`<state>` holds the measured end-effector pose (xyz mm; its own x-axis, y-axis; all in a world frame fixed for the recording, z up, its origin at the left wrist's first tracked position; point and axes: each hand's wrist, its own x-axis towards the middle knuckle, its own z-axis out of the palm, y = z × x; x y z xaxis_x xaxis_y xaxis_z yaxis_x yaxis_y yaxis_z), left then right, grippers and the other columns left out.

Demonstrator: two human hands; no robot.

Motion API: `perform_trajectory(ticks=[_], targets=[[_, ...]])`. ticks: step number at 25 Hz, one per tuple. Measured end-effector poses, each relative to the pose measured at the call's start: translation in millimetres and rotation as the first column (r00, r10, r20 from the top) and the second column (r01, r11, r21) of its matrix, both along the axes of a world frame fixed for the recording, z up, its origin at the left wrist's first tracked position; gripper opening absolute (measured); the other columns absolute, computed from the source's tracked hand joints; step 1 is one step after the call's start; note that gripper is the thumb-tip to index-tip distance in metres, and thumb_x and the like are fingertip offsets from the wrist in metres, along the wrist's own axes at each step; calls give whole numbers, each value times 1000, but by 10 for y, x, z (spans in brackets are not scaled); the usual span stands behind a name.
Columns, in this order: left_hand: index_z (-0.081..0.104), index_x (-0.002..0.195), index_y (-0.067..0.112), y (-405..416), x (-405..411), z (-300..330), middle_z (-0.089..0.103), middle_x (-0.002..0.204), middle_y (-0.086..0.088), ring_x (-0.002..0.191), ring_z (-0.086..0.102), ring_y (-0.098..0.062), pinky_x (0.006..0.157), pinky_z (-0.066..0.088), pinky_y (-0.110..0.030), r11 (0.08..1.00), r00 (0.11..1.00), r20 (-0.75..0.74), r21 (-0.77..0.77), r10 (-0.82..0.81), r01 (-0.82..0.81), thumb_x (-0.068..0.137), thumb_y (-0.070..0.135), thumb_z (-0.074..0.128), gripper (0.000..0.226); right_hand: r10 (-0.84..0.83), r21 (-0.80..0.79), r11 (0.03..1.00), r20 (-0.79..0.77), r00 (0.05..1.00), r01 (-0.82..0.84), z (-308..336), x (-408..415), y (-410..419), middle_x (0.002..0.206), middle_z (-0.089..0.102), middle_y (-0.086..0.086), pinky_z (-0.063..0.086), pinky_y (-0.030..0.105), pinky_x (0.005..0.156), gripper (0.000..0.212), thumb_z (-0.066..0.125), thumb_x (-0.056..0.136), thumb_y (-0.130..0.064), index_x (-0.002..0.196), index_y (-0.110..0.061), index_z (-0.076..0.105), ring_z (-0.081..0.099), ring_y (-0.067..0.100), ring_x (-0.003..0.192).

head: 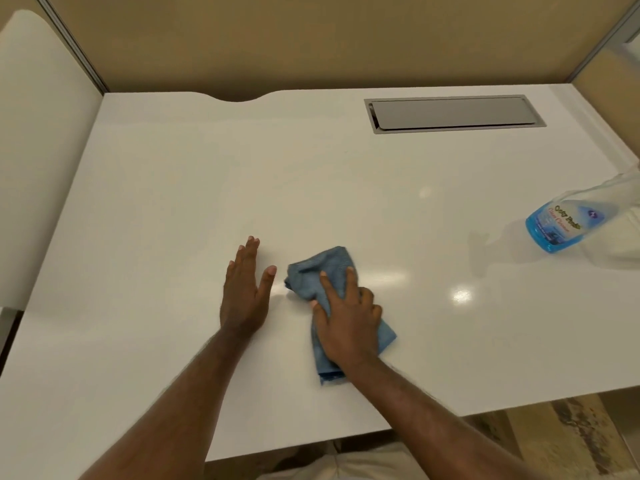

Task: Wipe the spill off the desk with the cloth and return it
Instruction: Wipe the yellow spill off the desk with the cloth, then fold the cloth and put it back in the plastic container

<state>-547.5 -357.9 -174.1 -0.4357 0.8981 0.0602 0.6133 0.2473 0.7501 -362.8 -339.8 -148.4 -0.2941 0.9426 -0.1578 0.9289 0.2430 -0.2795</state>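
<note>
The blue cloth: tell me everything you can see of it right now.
The blue cloth is a soft, woven-looking fabric, crumpled and loosely folded rather than spread flat. It lies on the white desk, near the front middle. The right hand presses down on its middle, fingers spread over it, so one bunched end shows beyond the fingertips and a flatter end sticks out by the wrist. The left hand rests flat on the desk beside it, not touching it.

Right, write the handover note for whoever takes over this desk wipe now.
Left hand: open, flat on the white desk, holding nothing.
Right hand: pressing the blue cloth onto the desk, near the front edge.
Glass cleaner bottle: far right of the desk.
Done: wiping under way; no spill clearly visible.
Left: finish wiping, return the cloth; where it belongs isn't shown.
</note>
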Motion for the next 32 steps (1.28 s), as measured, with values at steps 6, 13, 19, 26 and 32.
perform_trajectory(ticks=[6, 13, 19, 26, 32], targets=[[36, 147, 19, -44, -63, 294, 41, 149, 4, 135, 38, -8, 106, 26, -11, 972, 954, 259, 135, 151, -191, 95, 57, 25, 65, -496, -631, 759, -719, 487, -160, 511, -251, 404, 111, 64, 5, 50, 37, 84, 27, 50, 94, -41, 115, -25, 59, 61, 21, 97], [60, 126, 26, 371, 667, 918, 67, 127, 1, 117, 62, -19, 101, 46, -42, 964, 643, 742, 18, -190, 264, 95, 51, 37, 46, -851, -652, 410, -525, -10, -638, 845, 641, 834, 123, 65, 17, 45, 48, 102, 53, 39, 97, -44, 128, -6, 59, 61, 33, 112], [56, 130, 25, 795, 1657, 1181, 65, 130, -4, 121, 59, -29, 96, 50, -53, 946, 504, 839, 37, -204, 321, 91, 33, 60, 40, -792, -703, 480, -604, 86, -525, 978, 1865, 1322, 125, 65, 19, 53, 45, 91, 51, 44, 95, -44, 123, -7, 65, 62, 35, 115], [53, 132, 32, 1146, 2790, 1334, 61, 135, -2, 123, 57, -29, 94, 50, -59, 848, 343, 866, 156, -363, 506, 87, 28, 70, 49, -598, -574, 679, -794, 109, -458, 1067, 3473, 1642, 127, 66, 4, 56, 36, 87, 59, 57, 82, 5, 131, -27, 54, 63, 25, 115], [67, 120, 19, 1503, 3309, 1435, 67, 124, -8, 114, 62, -29, 85, 55, -45, 767, 68, 929, 258, -364, 587, 80, 8, 65, 41, -683, -527, 655, -719, -126, -541, 1152, 4166, 1676, 104, 73, 14, 57, 36, 84, 35, 66, 68, -12, 102, -8, 75, 69, 27, 99]])
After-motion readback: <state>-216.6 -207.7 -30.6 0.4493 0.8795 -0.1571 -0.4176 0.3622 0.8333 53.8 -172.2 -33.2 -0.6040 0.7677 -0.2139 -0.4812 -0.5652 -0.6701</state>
